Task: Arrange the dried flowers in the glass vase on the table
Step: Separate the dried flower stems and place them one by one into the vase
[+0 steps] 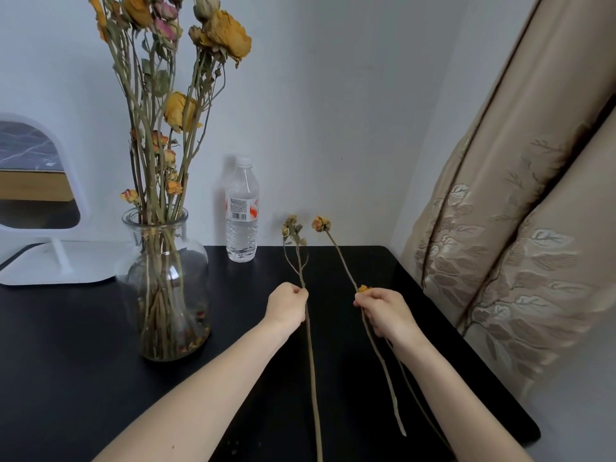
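Note:
A clear glass vase (166,281) stands on the black table (83,361) at the left, filled with several dried yellow and pink flowers (220,35). My left hand (289,305) grips a long dried stem (313,378) with small pale buds at its top. To the right, my right hand (383,311) holds two thin stems (383,361), one topped by an orange-yellow bloom (321,224); a small yellow bloom shows just above its fingers. Both hands are raised over the table, right of the vase.
A plastic water bottle (242,211) stands by the wall behind the hands. A white-framed mirror (50,211) on a stand sits at the far left. A beige patterned curtain (516,245) hangs along the table's right edge.

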Motion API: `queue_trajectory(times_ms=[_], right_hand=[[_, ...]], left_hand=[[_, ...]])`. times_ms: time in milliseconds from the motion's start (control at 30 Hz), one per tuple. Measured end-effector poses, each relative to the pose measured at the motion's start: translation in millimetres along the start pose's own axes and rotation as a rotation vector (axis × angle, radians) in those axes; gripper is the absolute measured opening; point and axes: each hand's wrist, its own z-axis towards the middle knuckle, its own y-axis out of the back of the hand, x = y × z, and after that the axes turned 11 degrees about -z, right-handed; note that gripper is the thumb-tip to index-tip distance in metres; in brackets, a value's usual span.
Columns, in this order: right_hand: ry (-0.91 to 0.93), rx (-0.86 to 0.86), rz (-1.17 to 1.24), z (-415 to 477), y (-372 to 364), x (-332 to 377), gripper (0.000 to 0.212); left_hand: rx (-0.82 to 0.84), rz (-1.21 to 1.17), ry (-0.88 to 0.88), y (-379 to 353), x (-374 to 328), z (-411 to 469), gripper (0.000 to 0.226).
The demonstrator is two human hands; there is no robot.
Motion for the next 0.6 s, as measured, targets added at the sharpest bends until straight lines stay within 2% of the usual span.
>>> queue_trajectory(times_ms=[233,400,600], right_hand=[[0.211,-0.131,0.137,-0.3,-4.9,14.4,0.016],[0.275,-0.214,0.299,-2.4,-2.7,37.3,0.016],[0.351,-0.202,0.376,-12.8,-4.8,71.0,0.017]], left_hand=[[0.114,0.011,-0.189,16.7,-34.2,-31.4,0.017],[0.207,-0.055,-0.340,35.5,-68.7,-65.2,0.014],[0.234,-0.094,-0.550,76.2,-115.7,-109.7,0.016]])
